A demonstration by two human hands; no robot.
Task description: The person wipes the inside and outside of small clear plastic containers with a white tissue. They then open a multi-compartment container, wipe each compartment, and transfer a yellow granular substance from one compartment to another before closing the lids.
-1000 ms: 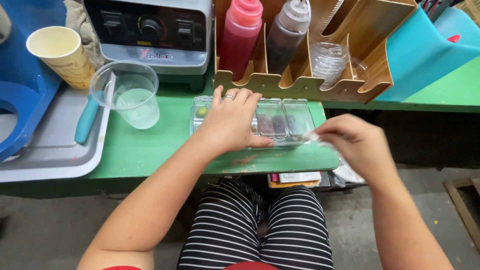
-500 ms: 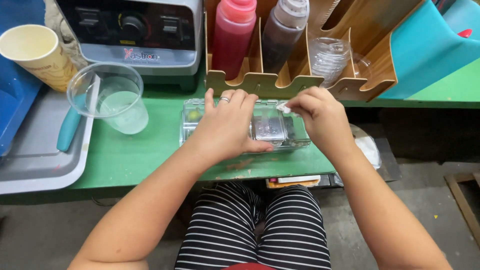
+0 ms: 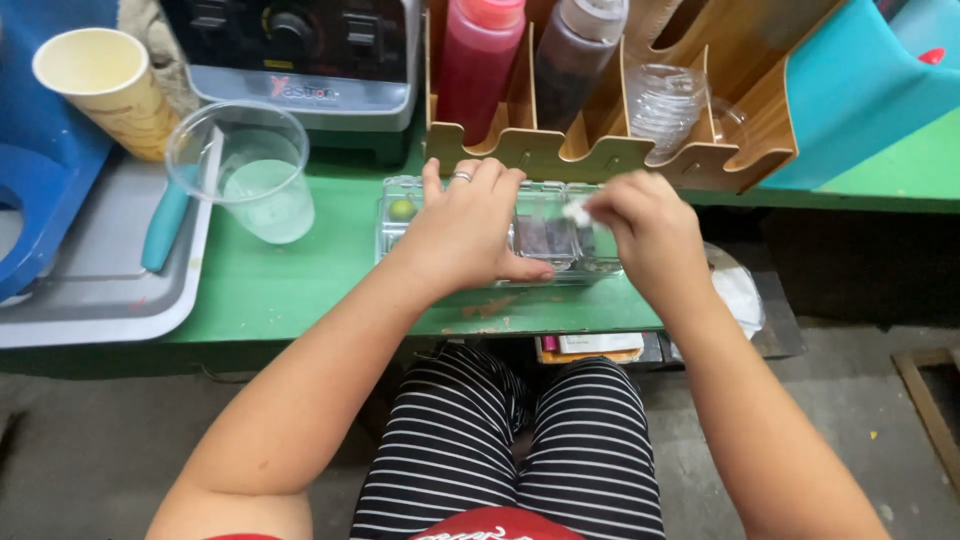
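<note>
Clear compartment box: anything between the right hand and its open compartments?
Nothing visible. The right hand hovers directly over the right end of the clear compartment box, pinching a small white piece. The left hand rests flat on the box's left and middle part, beside it.

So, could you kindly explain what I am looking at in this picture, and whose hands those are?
There is no machine here: a camera worn on a person's head looks down at their own two bare hands above a green table. The left hand lies flat on a clear plastic compartment box. The right hand pinches a small white scrap over that box. Nearby stand a clear plastic cup with pale liquid, a paper cup, a grey tray, and a wooden rack with a red squeeze bottle and a dark one.
</note>
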